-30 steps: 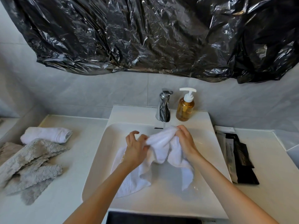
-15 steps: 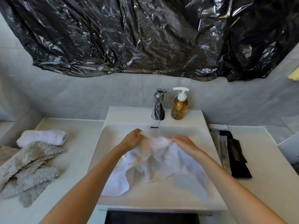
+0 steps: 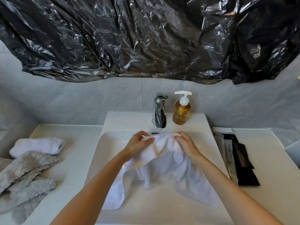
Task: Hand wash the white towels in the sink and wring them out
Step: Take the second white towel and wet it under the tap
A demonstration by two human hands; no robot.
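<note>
We grip one white towel [image 3: 164, 161] with our left hand [image 3: 138, 143] and right hand [image 3: 185, 143] under the faucet [image 3: 159, 111], its length draping toward the sink's [image 3: 162, 213] front edge. A second rolled towel [image 3: 38, 145] lies on the countertop's [image 3: 73, 168] left edge.

We see a white counter [image 3: 78, 159]: a rolled white towel [image 3: 38, 145] and grey cloths [image 3: 24, 176] at its left edge, dark packets [image 3: 240, 159] near its right.

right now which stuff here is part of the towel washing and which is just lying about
In the job: white towel gripped by left hand and right hand, sink, faucet, rolled white towel.

Lying about: soap bottle, grey cloths, black packets, black plastic sheet.
</note>
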